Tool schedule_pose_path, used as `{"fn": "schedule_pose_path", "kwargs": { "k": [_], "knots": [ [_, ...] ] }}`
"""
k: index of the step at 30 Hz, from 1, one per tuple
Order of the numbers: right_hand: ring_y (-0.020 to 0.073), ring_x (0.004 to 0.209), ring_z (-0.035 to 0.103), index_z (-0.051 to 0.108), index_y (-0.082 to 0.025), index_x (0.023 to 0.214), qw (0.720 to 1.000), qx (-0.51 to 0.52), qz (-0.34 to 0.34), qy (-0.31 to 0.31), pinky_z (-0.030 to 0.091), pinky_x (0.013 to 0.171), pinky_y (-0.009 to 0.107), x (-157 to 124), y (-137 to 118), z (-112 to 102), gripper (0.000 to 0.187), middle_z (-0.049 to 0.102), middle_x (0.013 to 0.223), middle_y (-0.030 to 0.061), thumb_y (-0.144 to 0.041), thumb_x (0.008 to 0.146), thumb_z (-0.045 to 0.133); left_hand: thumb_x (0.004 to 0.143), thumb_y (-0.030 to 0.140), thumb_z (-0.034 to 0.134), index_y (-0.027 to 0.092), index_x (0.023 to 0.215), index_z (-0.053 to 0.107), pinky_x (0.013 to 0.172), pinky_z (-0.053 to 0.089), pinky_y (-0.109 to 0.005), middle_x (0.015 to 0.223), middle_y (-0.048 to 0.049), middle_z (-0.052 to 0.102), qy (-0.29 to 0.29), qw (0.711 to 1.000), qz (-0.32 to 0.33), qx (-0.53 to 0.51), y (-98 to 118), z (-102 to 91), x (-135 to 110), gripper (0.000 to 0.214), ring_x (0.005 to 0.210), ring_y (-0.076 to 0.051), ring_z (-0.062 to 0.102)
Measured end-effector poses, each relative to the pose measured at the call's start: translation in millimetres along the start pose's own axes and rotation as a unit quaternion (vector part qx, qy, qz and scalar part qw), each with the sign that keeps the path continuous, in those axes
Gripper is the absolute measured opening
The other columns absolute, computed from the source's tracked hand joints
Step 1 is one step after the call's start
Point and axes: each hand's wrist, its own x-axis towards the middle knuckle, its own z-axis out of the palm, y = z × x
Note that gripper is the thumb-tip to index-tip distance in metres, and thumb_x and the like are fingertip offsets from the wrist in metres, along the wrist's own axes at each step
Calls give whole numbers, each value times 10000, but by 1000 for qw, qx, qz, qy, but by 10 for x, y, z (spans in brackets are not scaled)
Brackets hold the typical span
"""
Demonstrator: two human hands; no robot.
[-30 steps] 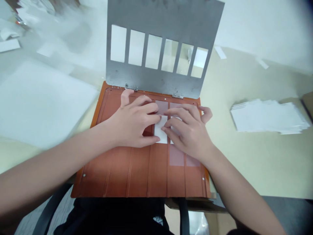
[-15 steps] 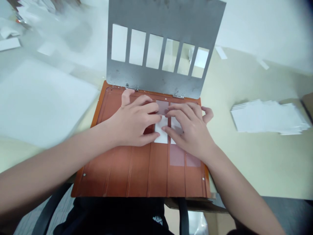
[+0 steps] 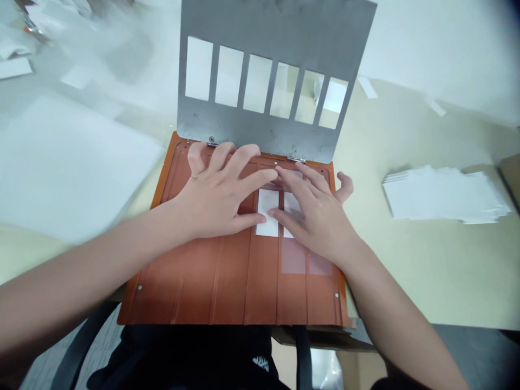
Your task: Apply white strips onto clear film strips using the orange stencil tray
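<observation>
An orange-brown grooved board [image 3: 195, 287] lies in front of me, with a grey metal plate [image 3: 260, 124] hinged at its far edge and raised. A small white card [image 3: 266, 226] lies flat in one of the board's channels. My left hand [image 3: 215, 197] is open, fingers spread over the board, its thumb tip at the card's left side. My right hand [image 3: 319, 216] is open too, with its thumb tip on the card and its index fingertip meeting my left index fingertip near the card's far end. A second white card [image 3: 288, 203] is partly hidden beneath my right hand. Pale translucent film [image 3: 293, 257] shows in the channels.
A fanned stack of white cards [image 3: 442, 195] lies on the table to the right. A large white sheet [image 3: 69, 168] covers part of the left side. Small white strips [image 3: 368, 86] lie beyond the plate, and crumpled white material [image 3: 60, 13] sits far left.
My left fingers have spread and moved away toward the hinge. Both index fingers have shifted to the card's far end, covering the film there. The card stays in its channel.
</observation>
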Motion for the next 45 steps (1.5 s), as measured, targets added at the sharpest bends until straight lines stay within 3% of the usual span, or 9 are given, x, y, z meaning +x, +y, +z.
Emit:
{"fn": "schedule_pose_path", "kwargs": {
  "k": [4,10,14,16,22,25,32,37,45],
  "knots": [
    [307,1347,471,414,-277,1412,999,27,-13,39,77,1121,582,-9,16,32,483,725,1154,49,-391,955,523,815,663,589,240,1390,458,1023,167,-723,1491,-182,371,-15,999,-35,-5,-3,-7,4,726,1296,-468,359],
    [226,1076,654,561,-292,1128,992,72,-49,93,133,1171,538,-3,7,54,189,715,1032,-13,-316,941,578,802,667,628,281,1201,631,968,175,-780,1481,-175,375,-46,998,-28,-10,-7,-29,32,556,1291,-484,352],
    [228,1056,642,559,-271,1152,985,90,-72,127,341,1102,531,20,14,56,261,658,1137,51,-277,903,637,806,626,655,304,1140,668,964,178,-772,1455,-161,407,-38,999,-22,-30,-9,-18,34,464,1282,-461,373],
    [245,1106,627,564,-255,1164,982,103,-82,134,377,1086,543,25,26,61,282,625,1193,86,-275,896,649,811,604,662,303,1124,678,964,180,-765,1447,-158,416,-34,999,-19,-37,-12,-15,32,434,1277,-455,379],
    [184,969,681,626,-232,935,976,126,-116,133,215,1191,581,10,33,76,27,649,1165,57,-216,913,631,813,578,666,270,1045,708,969,167,-762,1434,-152,428,-25,998,-14,-50,-16,-15,38,387,1274,-453,375],
    [155,912,688,631,-226,848,977,126,-120,122,187,1208,560,5,15,65,84,683,1094,23,-189,922,615,817,555,668,260,1004,720,974,165,-768,1437,-148,431,-28,998,-14,-54,-9,-25,41,352,1280,-460,374],
    [127,885,700,657,-231,902,982,103,-131,83,229,1206,495,-21,-1,2,153,726,1005,-11,-141,953,544,836,502,660,266,974,721,992,205,-748,1425,-131,471,-34,998,2,-47,10,-57,41,280,1267,-427,405],
    [132,956,695,661,-259,948,990,52,-127,44,213,1201,512,-36,-23,-43,256,734,1034,-37,-87,967,471,855,514,628,268,956,728,982,238,-728,1402,-113,507,-19,999,23,-20,0,-24,27,284,1237,-413,433],
    [154,1012,694,680,-291,934,991,45,-117,45,188,1197,533,-43,-45,-45,331,744,1005,-62,-65,973,441,899,488,570,253,960,730,1049,187,-722,1381,-79,557,-27,999,40,-7,36,-80,22,291,1264,-404,451]
  ]
}}
